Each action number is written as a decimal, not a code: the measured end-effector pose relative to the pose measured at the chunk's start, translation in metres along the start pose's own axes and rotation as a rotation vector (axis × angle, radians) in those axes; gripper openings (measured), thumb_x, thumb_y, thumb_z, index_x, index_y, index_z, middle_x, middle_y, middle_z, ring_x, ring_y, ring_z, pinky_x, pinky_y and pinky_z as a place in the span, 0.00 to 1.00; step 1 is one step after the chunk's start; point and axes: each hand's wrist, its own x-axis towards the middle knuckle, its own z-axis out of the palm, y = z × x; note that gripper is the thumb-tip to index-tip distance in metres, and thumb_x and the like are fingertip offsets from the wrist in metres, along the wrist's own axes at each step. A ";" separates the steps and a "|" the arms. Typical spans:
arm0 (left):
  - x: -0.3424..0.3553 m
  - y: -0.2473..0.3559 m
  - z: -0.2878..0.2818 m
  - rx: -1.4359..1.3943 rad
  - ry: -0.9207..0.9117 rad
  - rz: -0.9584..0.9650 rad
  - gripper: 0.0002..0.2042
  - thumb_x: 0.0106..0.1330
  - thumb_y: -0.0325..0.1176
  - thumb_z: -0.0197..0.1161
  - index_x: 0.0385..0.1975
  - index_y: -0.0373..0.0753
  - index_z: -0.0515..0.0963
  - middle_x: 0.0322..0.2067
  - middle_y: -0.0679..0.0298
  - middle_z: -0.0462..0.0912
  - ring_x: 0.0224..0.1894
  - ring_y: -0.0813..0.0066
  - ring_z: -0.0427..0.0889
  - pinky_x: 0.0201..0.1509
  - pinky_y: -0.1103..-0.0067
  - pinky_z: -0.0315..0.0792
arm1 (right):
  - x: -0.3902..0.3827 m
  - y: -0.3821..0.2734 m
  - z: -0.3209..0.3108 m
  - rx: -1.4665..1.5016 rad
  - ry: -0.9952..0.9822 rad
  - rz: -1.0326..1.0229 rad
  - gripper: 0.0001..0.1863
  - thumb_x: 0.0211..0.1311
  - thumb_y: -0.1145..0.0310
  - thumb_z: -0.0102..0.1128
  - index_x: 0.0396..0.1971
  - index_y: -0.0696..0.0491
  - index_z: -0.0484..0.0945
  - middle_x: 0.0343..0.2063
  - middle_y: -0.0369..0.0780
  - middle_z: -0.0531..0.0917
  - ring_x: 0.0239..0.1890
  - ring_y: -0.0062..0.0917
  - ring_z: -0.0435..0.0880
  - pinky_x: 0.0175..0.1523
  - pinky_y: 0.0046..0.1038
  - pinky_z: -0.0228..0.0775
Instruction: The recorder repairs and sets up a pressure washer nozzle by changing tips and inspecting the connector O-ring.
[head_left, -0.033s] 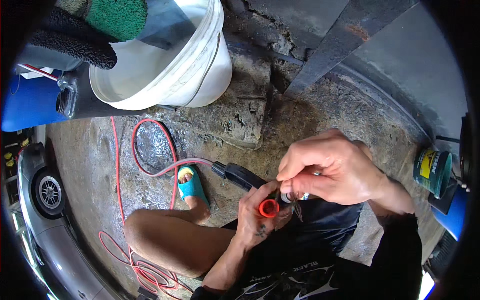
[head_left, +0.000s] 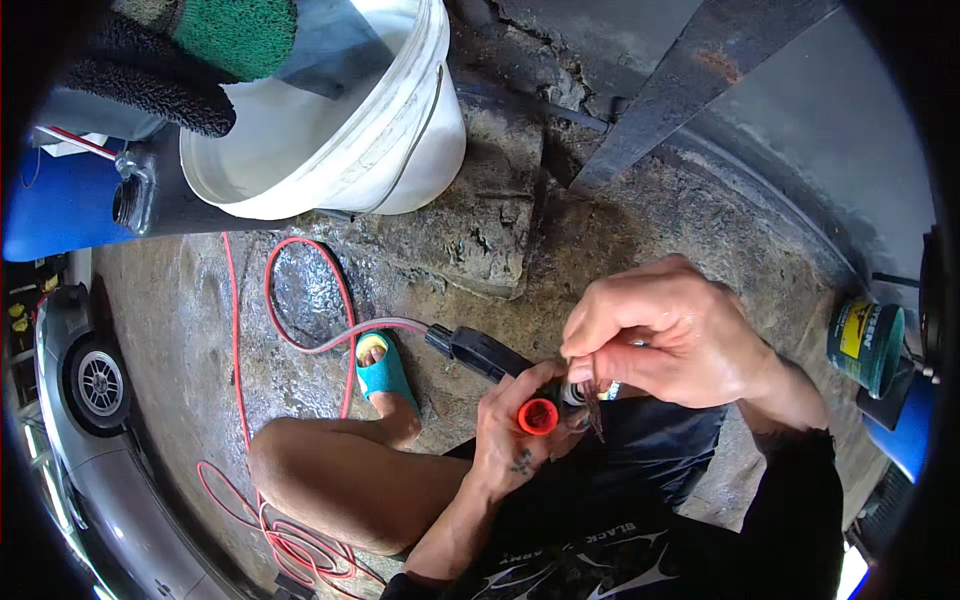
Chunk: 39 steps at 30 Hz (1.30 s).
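Note:
My left hand is wrapped round a black hose-fed spray gun. Its round orange-red nozzle points up between my fingers. A red and grey hose joins the gun's far end. Just right of the nozzle, my right hand is closed, thumb and forefinger pinched together. Below that pinch hangs a thin, dark brown, stringy piece; its kind is unclear. A small metallic part shows between both hands, mostly covered by the fingers.
A large white bucket stands ahead on a concrete slab. Green and black wash mitts hang at its left rim. Loops of red hose lie by my bent knee. A grey car is at left, a green tub at right.
My right hand has shifted very slightly right. The brown stringy piece under its fingertips has turned a little and shows more plainly. The left hand and spray gun look unmoved.

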 end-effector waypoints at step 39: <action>0.005 -0.001 -0.006 -0.031 0.081 0.018 0.24 0.44 0.24 0.75 0.43 0.36 0.75 0.41 0.61 0.81 0.41 0.73 0.80 0.47 0.78 0.73 | -0.005 0.030 -0.010 0.595 0.212 0.211 0.05 0.63 0.77 0.57 0.32 0.58 0.70 0.25 0.40 0.79 0.24 0.20 0.80 0.26 0.21 0.74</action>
